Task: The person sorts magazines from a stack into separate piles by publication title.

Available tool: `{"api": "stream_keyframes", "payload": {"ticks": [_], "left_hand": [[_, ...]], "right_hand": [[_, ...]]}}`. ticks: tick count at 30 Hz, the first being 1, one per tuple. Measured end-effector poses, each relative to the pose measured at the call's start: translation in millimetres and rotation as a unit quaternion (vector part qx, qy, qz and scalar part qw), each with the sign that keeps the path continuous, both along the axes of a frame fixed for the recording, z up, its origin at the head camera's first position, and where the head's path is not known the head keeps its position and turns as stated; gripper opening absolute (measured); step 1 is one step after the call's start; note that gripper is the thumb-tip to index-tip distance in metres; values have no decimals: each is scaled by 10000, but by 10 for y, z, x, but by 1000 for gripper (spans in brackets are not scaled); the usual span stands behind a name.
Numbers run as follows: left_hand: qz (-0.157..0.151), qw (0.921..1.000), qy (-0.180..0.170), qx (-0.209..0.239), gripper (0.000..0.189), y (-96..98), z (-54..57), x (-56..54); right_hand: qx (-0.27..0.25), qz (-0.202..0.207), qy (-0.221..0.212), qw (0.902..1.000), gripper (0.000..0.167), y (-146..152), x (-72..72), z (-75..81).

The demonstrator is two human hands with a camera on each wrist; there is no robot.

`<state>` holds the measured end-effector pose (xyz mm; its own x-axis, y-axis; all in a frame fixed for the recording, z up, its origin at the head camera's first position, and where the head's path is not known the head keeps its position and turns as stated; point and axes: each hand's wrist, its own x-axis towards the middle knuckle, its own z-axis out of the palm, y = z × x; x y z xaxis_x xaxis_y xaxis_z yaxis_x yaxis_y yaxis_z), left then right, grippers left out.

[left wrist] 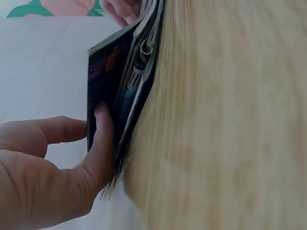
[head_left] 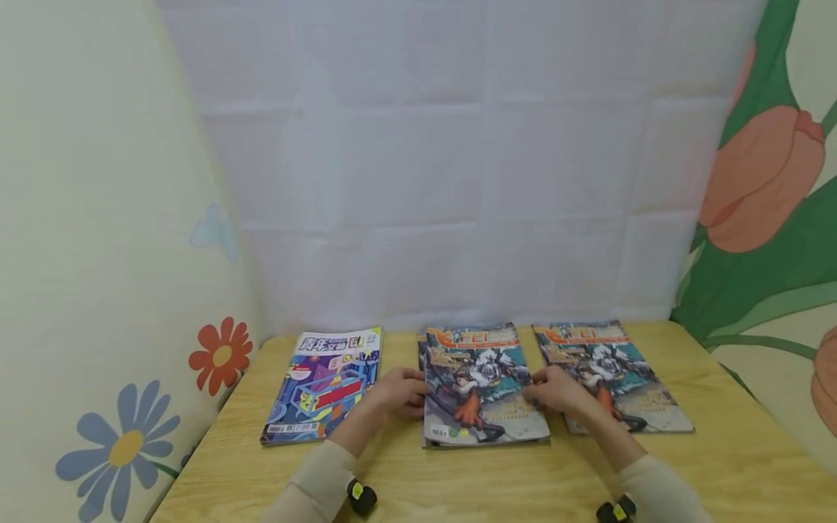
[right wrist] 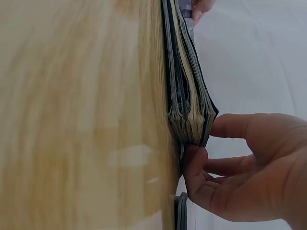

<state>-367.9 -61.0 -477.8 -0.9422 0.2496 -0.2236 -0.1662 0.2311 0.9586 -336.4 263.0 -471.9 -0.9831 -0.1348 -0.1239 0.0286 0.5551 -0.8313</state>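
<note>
A stack of magazines with a comic-style cover lies mid-table, between both hands. My left hand is at its left edge; in the left wrist view, the left hand pinches the upper part of the stack, and gaps show between the lifted layers. On the opposite side, my right hand holds the right edge. Its fingers curl around the edges of the stack in the right wrist view. The right hand also partly covers a neighbouring magazine with the same cover.
To the left lies a purple and blue magazine with a white title band. All lie on a wooden table. Behind its far edge hangs a white cloth, with painted walls on either side.
</note>
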Motion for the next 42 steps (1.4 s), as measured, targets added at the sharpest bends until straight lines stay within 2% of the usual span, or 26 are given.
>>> {"api": "stream_keyframes", "payload": {"ticks": [4,8,15,24,33,37,42], "left_hand": [[-94,9968,-269,744,55,4,-41,-12],[-70,9910,-446,1258,57,-7,-66,-42],[-81,9909,-338,1302,55,-21,-83,-64],[-104,9916,-191,1271,54,-24,-49,-49],[-245,9927,-6,1179,55,-44,28,-62],[-286,9933,62,1119,56,-72,78,-55],[-409,9920,202,1180,54,-78,145,-53]], "right_hand": [[284,-88,37,9996,53,19,16,-13],[310,-117,135,9994,58,14,10,-30],[133,-259,182,9994,57,23,20,-56],[-198,-488,-3,9986,55,41,-9,-65],[-237,-423,227,9986,53,36,4,10],[-432,-393,154,9982,53,42,21,64],[-665,-152,185,9975,56,117,46,172]]}}
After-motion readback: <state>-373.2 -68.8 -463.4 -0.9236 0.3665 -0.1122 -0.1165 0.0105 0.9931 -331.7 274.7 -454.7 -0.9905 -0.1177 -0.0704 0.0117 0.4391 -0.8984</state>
